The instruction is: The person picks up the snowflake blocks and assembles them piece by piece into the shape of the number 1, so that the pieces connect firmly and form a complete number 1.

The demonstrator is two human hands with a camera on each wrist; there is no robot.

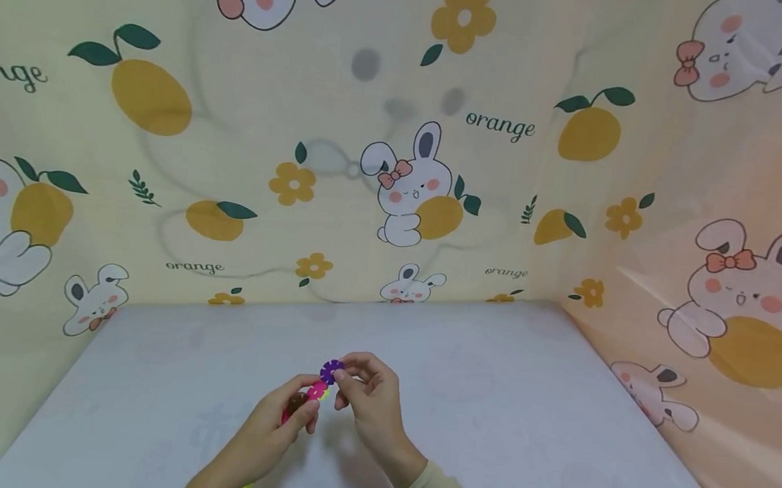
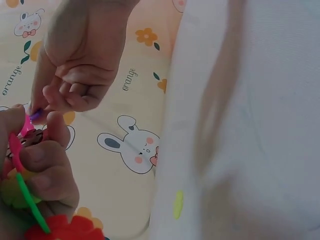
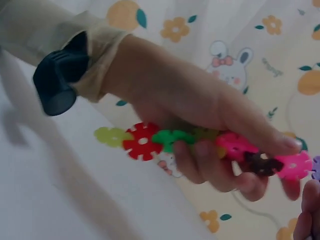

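Observation:
A chain of notched, flower-like plastic discs runs through my left hand (image 1: 274,423), whose fingers and thumb grip it near its upper end. In the right wrist view the chain shows a yellow-green disc (image 3: 113,137), a red disc (image 3: 142,141), a green disc (image 3: 171,139), a brown disc (image 3: 263,164) and pink ones, partly hidden by the left fingers. My right hand (image 1: 374,405) pinches a purple disc (image 1: 331,371) between thumb and finger. This purple disc meets the pink disc (image 1: 318,391) at the chain's end; whether their slots interlock I cannot tell.
A pale tabletop (image 1: 521,420) lies under both hands. Patterned cloth (image 1: 337,256) with rabbits and oranges rises behind it and at the sides. A small yellow piece (image 2: 178,204) rests on the white surface in the left wrist view.

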